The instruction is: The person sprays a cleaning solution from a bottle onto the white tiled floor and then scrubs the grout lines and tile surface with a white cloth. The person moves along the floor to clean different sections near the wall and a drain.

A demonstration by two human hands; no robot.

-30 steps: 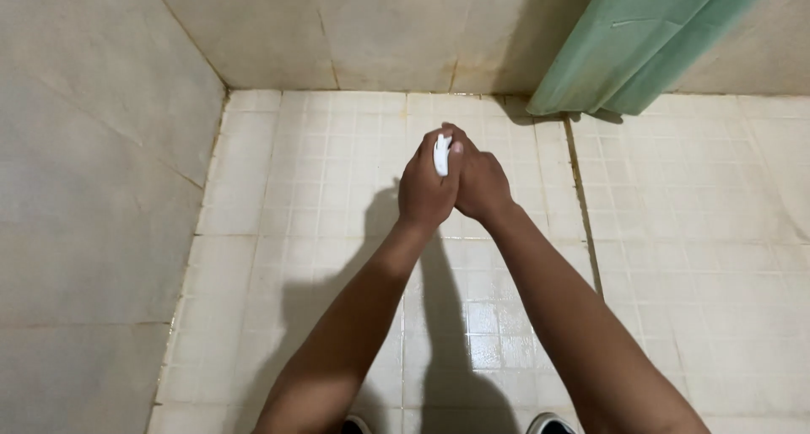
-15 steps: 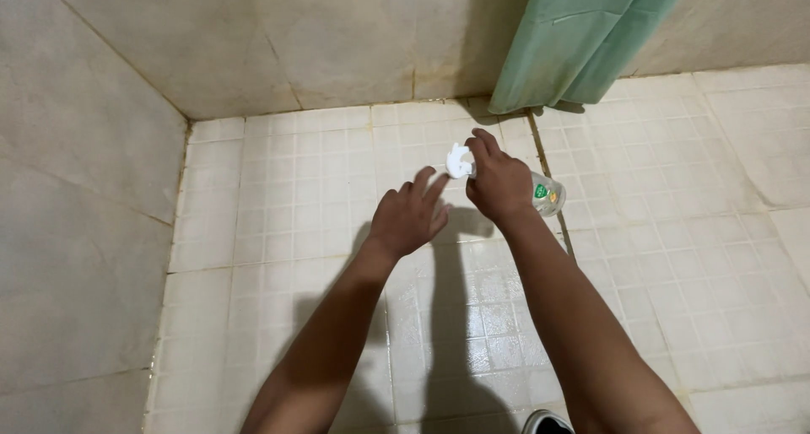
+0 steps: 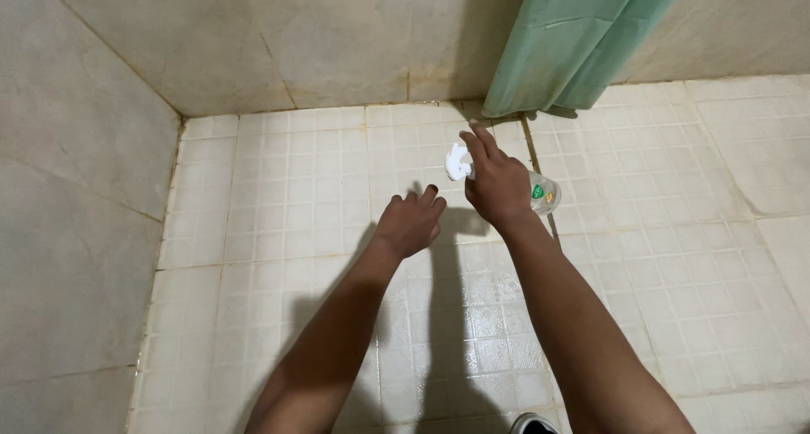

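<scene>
Right hand (image 3: 498,185) gripping a clear spray bottle (image 3: 542,193) by its white nozzle; left hand (image 3: 411,223) open, empty, above the tiled floor (image 3: 278,198).

Open tiled floor (image 3: 278,198) left of the left hand (image 3: 411,223), free passage there. Green curtain (image 3: 574,37) hangs just beyond the right hand (image 3: 498,181); walls (image 3: 321,37) close off the far and left sides.

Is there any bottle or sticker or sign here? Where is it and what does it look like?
Spray bottle: held in the right hand over the tiled floor, clear body, white trigger head.
Label: small green and white patch on the bottle's side.
No signs or screens.
</scene>
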